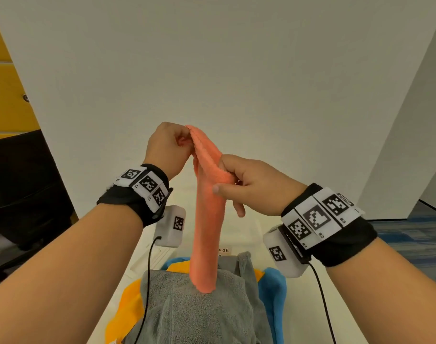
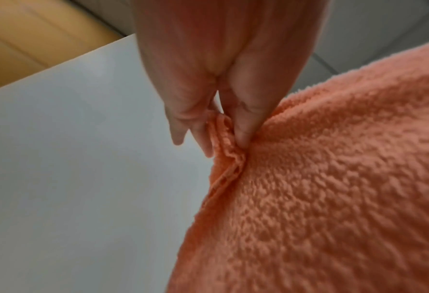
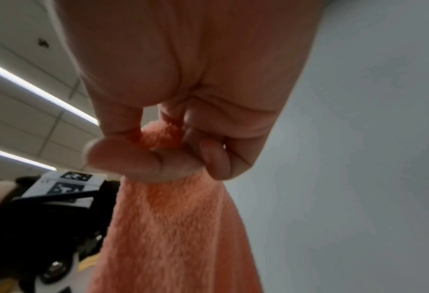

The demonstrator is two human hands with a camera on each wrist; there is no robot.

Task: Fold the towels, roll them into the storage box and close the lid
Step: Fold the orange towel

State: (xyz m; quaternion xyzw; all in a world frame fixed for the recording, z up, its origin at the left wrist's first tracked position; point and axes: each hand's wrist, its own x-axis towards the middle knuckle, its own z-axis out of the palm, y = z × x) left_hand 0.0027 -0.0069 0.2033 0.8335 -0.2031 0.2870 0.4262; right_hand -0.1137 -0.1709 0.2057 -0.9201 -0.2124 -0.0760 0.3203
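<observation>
The left hand [image 1: 167, 145] pinches a top corner of the orange towel [image 1: 207, 219] between thumb and fingertips; the left wrist view shows the hemmed edges gathered together in that pinch. The right hand [image 1: 246, 187] grips the same upper edge a little lower and to the right, thumb and curled fingers clamped on a bunch of cloth. From both hands the towel hangs straight down as a narrow strip, already doubled lengthwise by the look of it, its bottom end touching the grey towel [image 1: 194, 311]. That one lies on top of a pile with a yellow towel [image 1: 124, 316] and a blue towel [image 1: 274, 291] showing at its left and right edges. Beyond the pile sits the white storage box [image 1: 239, 234], mostly hidden.

The folding of the orange towel seems to be in hand. Next it probably needs to be folded shorter or rolled tight, keeping the edges aligned.
</observation>
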